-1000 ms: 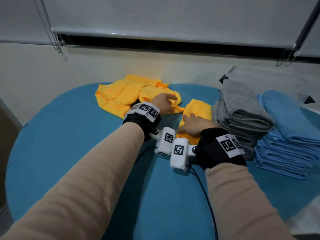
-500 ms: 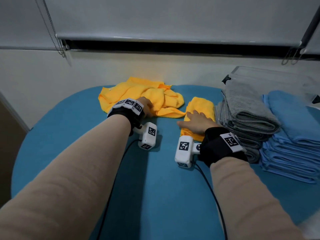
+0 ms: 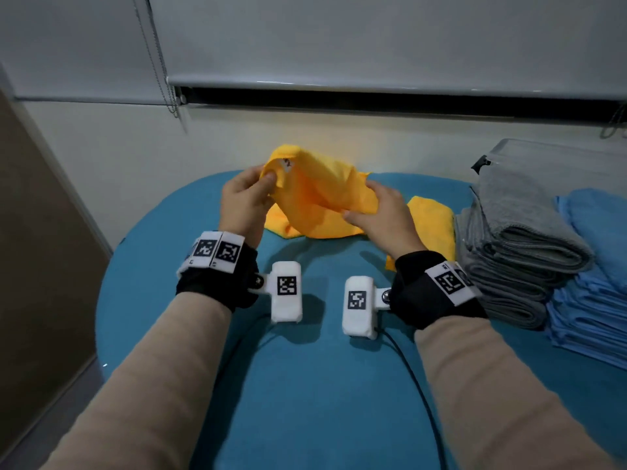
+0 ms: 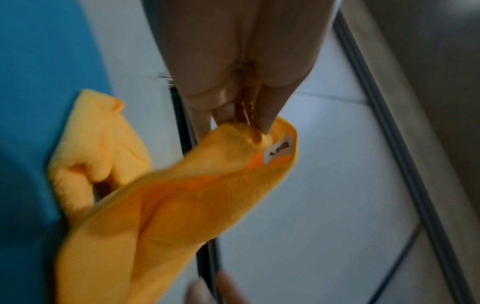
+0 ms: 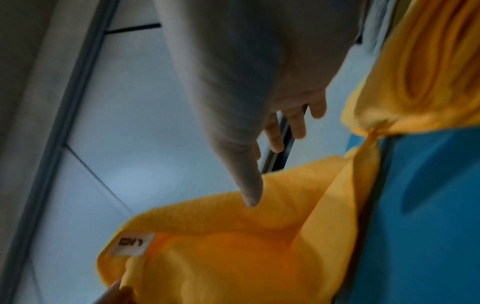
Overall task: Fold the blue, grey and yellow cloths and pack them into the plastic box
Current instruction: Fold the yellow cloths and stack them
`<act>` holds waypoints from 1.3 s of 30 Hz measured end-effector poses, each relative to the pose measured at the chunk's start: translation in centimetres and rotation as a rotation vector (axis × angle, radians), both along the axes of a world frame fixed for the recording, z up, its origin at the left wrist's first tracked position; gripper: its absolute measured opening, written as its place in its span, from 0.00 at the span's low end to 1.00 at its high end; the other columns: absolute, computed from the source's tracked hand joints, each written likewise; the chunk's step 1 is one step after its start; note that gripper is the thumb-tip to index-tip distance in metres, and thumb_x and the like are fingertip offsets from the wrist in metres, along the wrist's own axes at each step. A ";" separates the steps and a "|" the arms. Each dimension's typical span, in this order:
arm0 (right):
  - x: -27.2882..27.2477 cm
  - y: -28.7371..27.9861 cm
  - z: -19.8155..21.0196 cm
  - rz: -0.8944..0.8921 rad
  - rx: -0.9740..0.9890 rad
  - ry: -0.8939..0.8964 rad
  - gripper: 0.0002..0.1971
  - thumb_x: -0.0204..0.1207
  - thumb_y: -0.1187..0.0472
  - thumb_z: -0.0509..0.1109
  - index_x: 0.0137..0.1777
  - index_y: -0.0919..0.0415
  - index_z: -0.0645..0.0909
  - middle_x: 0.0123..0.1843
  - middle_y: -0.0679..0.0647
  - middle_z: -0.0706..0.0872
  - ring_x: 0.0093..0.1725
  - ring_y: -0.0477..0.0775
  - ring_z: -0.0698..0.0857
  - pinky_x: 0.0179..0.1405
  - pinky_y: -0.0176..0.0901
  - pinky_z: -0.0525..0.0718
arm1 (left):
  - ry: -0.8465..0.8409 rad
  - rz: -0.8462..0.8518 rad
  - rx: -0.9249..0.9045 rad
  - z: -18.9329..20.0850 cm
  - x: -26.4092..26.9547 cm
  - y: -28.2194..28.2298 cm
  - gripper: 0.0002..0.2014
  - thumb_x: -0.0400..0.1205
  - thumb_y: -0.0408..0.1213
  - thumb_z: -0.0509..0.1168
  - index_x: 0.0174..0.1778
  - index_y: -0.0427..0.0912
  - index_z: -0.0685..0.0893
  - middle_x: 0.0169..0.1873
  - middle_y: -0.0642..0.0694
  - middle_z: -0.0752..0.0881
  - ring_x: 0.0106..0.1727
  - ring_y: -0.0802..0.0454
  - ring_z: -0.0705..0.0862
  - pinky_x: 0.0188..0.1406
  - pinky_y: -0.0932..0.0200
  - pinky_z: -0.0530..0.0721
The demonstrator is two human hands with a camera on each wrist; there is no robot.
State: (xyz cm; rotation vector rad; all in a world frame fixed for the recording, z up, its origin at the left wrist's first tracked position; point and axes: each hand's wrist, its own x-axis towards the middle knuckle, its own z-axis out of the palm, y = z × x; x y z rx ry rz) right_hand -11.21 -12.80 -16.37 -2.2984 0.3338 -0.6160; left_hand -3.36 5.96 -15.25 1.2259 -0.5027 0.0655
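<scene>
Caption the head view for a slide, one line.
Both hands lift an unfolded yellow cloth above the teal table: left hand pinches its labelled corner, right hand holds the other edge.

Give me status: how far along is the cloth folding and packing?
Done: grey stack, blue stack and one folded yellow cloth. In hand: left hand pinches an unfolded yellow cloth by its tagged corner; right hand touches it. Left: more folding; packing the plastic box.

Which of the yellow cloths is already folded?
The small yellow cloth lying flat beside the grey stack; the yellow cloth in the hands is still unfolded.
</scene>
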 end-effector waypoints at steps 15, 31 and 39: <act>1.1 3.3 -1.7 0.114 0.267 -0.176 0.06 0.82 0.64 0.60 0.46 0.56 0.77 0.45 0.54 0.80 0.44 0.54 0.75 0.38 0.47 0.71 | 0.145 0.030 0.007 -2.2 0.4 2.4 0.21 0.54 0.34 0.62 0.44 0.47 0.79 0.33 0.47 0.76 0.34 0.53 0.74 0.31 0.61 0.72; 0.2 2.8 -1.3 -0.122 -0.075 -0.091 0.09 0.75 0.62 0.68 0.53 0.62 0.86 0.49 0.60 0.87 0.51 0.63 0.82 0.40 0.45 0.73 | 0.138 0.469 0.211 -3.6 1.4 2.5 0.17 0.68 0.45 0.63 0.20 0.46 0.62 0.19 0.46 0.66 0.28 0.49 0.65 0.30 0.54 0.64; -0.9 4.0 0.0 0.216 0.570 -0.348 0.14 0.80 0.49 0.64 0.49 0.58 0.85 0.30 0.55 0.86 0.13 0.47 0.71 0.17 0.36 0.72 | 0.337 0.442 -0.033 -2.7 2.1 3.4 0.13 0.88 0.42 0.47 0.37 0.56 0.66 0.29 0.63 0.70 0.34 0.64 0.74 0.42 0.67 0.76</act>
